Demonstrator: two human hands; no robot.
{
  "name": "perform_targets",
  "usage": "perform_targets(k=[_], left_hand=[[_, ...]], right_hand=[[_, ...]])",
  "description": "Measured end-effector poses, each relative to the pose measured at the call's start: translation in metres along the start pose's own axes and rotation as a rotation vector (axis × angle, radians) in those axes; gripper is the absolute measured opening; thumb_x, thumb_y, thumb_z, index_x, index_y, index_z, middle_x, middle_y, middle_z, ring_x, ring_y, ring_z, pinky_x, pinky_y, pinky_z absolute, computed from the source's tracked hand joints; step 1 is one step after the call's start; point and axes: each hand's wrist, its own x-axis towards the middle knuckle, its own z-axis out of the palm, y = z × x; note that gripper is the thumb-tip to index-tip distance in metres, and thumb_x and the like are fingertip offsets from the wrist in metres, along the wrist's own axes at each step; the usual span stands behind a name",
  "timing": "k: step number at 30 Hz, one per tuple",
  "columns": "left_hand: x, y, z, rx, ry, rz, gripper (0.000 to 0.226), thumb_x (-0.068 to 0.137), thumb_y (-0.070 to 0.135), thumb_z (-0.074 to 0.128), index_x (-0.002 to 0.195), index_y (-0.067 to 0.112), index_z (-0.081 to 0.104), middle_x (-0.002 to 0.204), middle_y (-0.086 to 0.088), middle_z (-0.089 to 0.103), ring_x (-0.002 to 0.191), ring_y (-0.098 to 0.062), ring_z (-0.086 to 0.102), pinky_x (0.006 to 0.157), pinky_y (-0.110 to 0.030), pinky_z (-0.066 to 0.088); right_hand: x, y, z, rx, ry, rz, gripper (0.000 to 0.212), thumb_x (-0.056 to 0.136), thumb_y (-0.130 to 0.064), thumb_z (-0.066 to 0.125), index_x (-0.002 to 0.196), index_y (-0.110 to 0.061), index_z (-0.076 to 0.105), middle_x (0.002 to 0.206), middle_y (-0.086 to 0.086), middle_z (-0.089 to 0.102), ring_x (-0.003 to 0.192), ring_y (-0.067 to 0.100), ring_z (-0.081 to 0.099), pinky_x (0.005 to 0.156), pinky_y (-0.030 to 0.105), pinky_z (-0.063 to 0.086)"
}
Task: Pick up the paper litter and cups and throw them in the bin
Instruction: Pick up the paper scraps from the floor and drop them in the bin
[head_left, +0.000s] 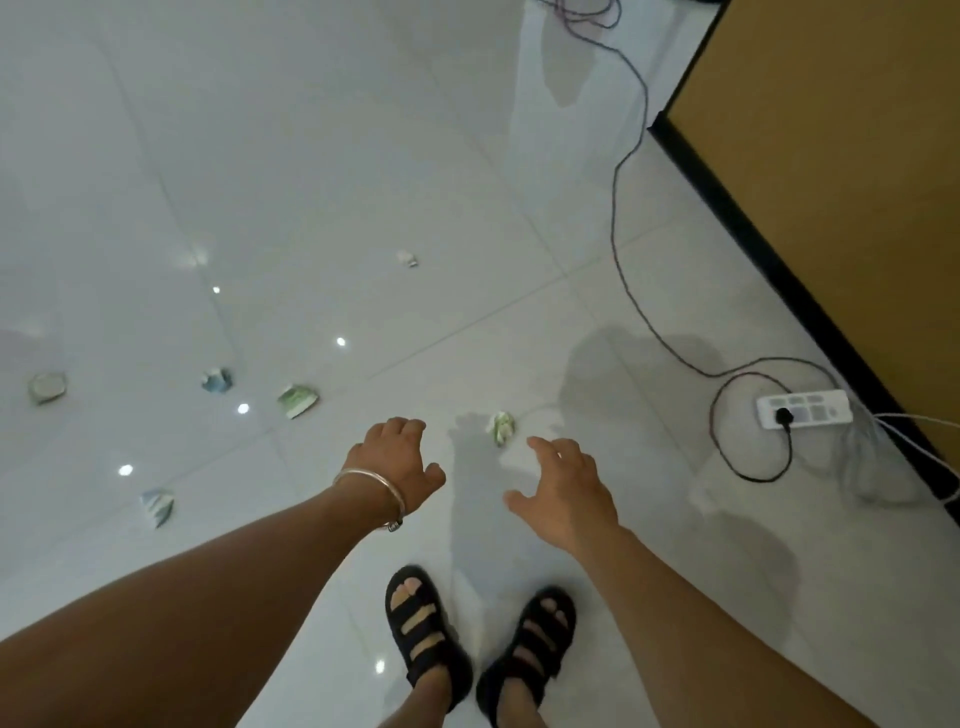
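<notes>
A crumpled white-and-green paper ball (501, 427) lies on the glossy white tile floor just ahead of my hands. My right hand (566, 493) hovers beside it with fingers spread and relaxed, holding nothing. My left hand (399, 462), with a silver bangle on the wrist, hangs loosely curled and empty to the left of the paper. More litter is scattered to the left: a crushed green cup (297, 399), a bluish crumpled piece (216, 380), a flattened cup (48, 387), a torn piece (158, 506), and a small scrap (408, 258) farther off. No bin is in view.
A white power strip (802, 408) with a black plug lies at the right, with dark cables (621, 270) looping across the floor. A tan wall panel with a black base (769, 249) bounds the right side. My sandalled feet (478, 644) stand below.
</notes>
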Motion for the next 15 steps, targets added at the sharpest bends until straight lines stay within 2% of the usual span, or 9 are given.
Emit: perform_targets(k=[7,15], left_hand=[[0.072,0.001,0.019,-0.173,-0.027,-0.132,0.064,0.087,0.045,0.05,0.143,0.02,0.031,0.148,0.0,0.033,0.133,-0.021,0.033,0.102,-0.038,0.038],[0.171,0.001,0.065,-0.309,-0.007,-0.262,0.063,0.088,0.043,0.05,0.143,0.02,0.031,0.147,-0.001,0.033,0.132,-0.022,0.035,0.1,-0.037,0.037]], right_hand=[[0.103,0.009,0.009,-0.119,-0.103,-0.048,0.078,0.085,-0.049,0.061,0.149,-0.029,0.021,0.151,0.0,0.021,0.131,0.025,0.031,0.096,0.036,0.043],[0.227,0.03,0.042,-0.337,-0.201,-0.255,0.079,0.087,-0.043,0.062,0.15,-0.031,0.016,0.151,0.001,0.016,0.131,0.025,0.03,0.1,0.039,0.042]])
